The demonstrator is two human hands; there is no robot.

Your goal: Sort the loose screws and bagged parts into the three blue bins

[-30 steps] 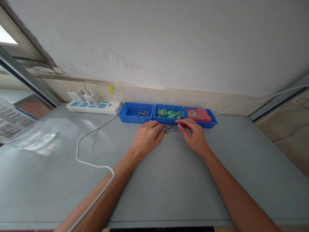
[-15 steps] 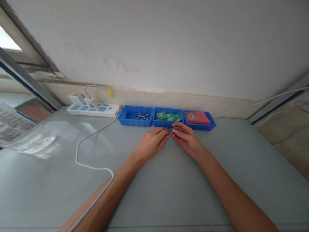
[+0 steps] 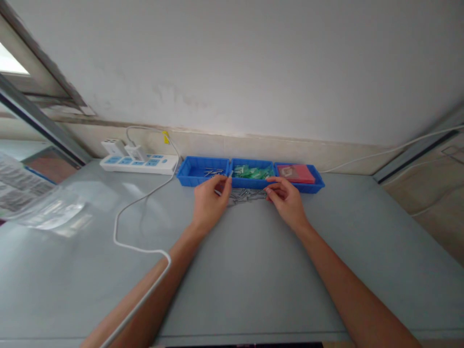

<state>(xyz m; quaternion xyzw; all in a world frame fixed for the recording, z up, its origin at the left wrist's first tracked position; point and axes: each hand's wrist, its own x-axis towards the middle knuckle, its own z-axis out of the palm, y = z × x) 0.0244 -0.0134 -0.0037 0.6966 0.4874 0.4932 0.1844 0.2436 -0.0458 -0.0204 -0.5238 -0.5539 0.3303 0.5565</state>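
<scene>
Screws (image 3: 248,195) lie between left hand (image 3: 208,205) and right hand (image 3: 288,203).

A white power strip with blue sockets (image 3: 139,163) lies at the back left of a grey-blue surface (image 3: 250,270), two white plug adapters (image 3: 123,147) seated in it. A white cable (image 3: 141,208) loops forward from the strip toward the near edge. Along the wall (image 3: 253,63), three shallow blue plastic trays stand side by side: the left tray (image 3: 188,174) holds thin metal pieces, the right tray (image 3: 314,180) a flat red packet (image 3: 295,173). A clear plastic bag over printed paper (image 3: 32,193) lies at far left.
</scene>
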